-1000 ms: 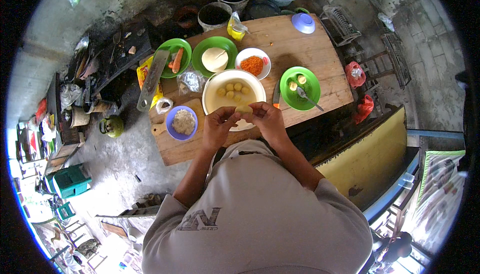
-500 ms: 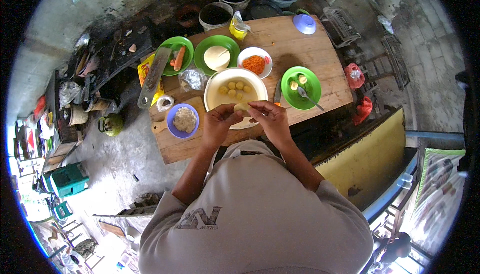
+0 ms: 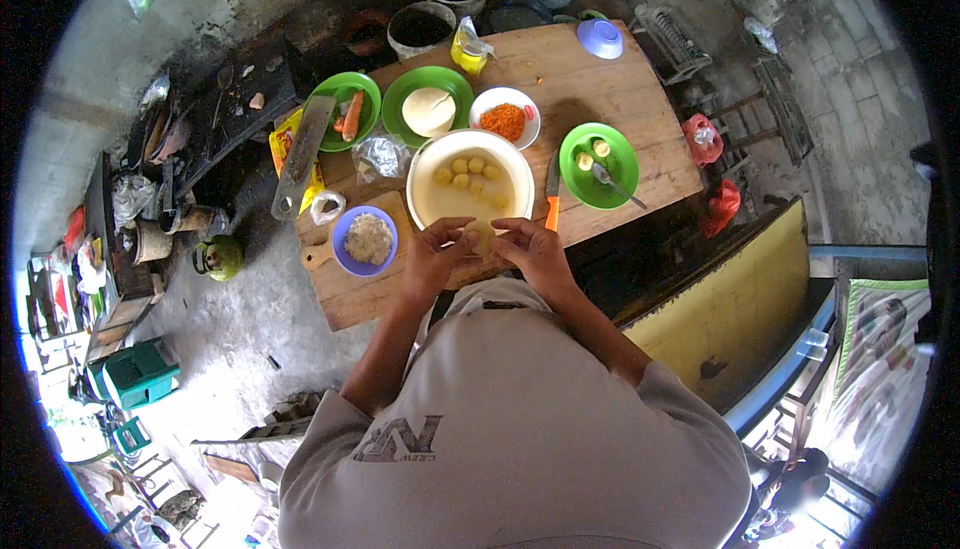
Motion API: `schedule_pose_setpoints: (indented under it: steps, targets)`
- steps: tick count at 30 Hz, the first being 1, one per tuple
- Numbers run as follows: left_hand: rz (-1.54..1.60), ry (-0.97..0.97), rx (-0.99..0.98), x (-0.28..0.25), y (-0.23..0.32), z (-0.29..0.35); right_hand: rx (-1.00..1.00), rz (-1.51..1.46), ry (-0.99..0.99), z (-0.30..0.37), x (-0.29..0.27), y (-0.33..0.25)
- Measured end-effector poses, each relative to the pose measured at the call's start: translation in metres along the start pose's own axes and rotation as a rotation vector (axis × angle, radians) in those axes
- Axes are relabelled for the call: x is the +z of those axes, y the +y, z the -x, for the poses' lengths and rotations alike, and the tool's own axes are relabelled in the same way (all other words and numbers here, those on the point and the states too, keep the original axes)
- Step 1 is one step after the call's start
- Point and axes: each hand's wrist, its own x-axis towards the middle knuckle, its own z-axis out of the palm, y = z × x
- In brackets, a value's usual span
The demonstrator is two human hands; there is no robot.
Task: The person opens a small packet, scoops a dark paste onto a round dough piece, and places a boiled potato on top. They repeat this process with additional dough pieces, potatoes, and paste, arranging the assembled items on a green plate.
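Over the near rim of a large white bowl [image 3: 413, 185], a pale yellow round piece [image 3: 481, 237] sits between my hands. My left hand [image 3: 436, 253] grips it from the left, with thumb and fingers curled. On its other side, my right hand [image 3: 534, 252] pinches it. Several yellow balls [image 3: 461, 180] lie in cloudy liquid inside the bowl. To the right, a knife [image 3: 552, 211] with an orange handle lies on the table. Beyond the knife is a green bowl [image 3: 625, 149] holding a spoon [image 3: 617, 184] and two pale yellow pieces.
A purple bowl [image 3: 346, 259] of pale crumbly food stands on a wooden board [image 3: 320, 256] at left. Farther back are a green plate with carrots [image 3: 352, 115], a green plate with a pale block [image 3: 429, 111], and a white bowl of orange shreds [image 3: 502, 123]. A metal grater [image 3: 303, 157] lies left.
My hands have drawn slightly down and nearer to me with the yellow piece, away from over the bowl. The knife's orange handle shows more fully.
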Motion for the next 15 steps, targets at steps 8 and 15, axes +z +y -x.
schedule_pose_setpoints:
  steps: [8,15]
  targets:
    - [-0.054,0.019,0.033,-0.003,-0.024,0.001,-0.145,0.051,0.049,-0.005,-0.003,0.018]
    - [-0.009,0.143,0.067,0.008,-0.019,0.007,-0.153,0.022,0.065,0.0,-0.003,-0.002]
